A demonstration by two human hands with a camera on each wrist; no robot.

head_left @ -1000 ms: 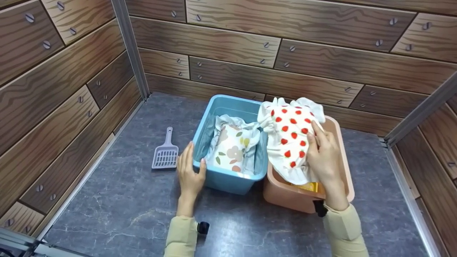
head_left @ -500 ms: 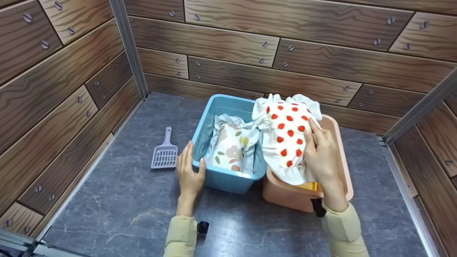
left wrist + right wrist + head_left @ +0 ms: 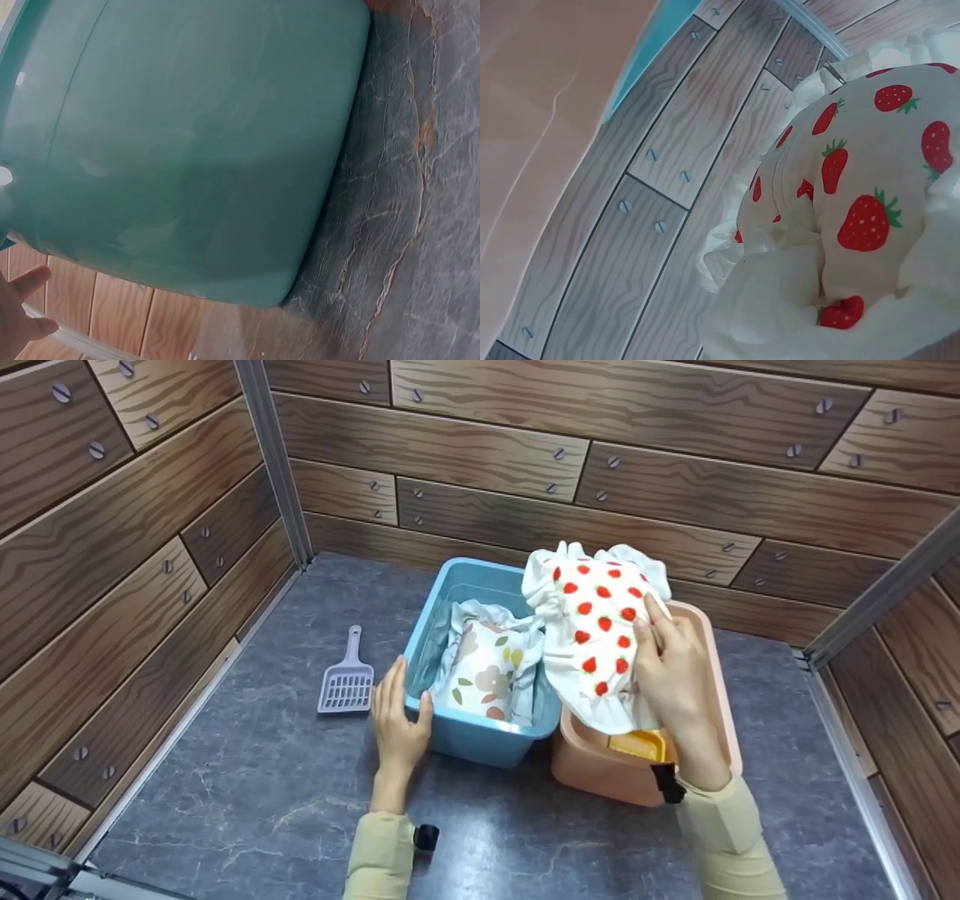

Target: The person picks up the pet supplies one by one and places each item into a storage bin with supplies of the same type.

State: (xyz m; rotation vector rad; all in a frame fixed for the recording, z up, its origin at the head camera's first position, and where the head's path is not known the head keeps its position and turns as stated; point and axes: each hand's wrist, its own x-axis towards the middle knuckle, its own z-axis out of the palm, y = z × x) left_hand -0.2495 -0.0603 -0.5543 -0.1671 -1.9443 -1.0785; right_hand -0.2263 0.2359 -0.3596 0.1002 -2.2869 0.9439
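Observation:
My right hand (image 3: 675,675) pinches the right side of a white ruffled cushion (image 3: 592,622) printed with red strawberries. The cushion hangs tilted above the peach bin (image 3: 622,781), its left ruffle overlapping the blue bin in the head view. In the right wrist view the strawberry cushion (image 3: 885,172) fills the right side; the hand itself is out of sight there. My left hand (image 3: 401,727) rests with extended fingers at the near left corner of the blue bin (image 3: 465,744). Inside that bin lies a floral cushion (image 3: 487,675) with pale blue ruffles.
A lilac slotted litter scoop (image 3: 347,682) lies on the dark marbled floor, left of the blue bin. A yellow item (image 3: 637,745) shows inside the peach bin, partly covered by the cushion. Wood-patterned walls (image 3: 480,457) enclose the back and sides.
My right hand has lifted the strawberry cushion slightly up and to the left, uncovering more of the yellow item. The left hand stays in place.

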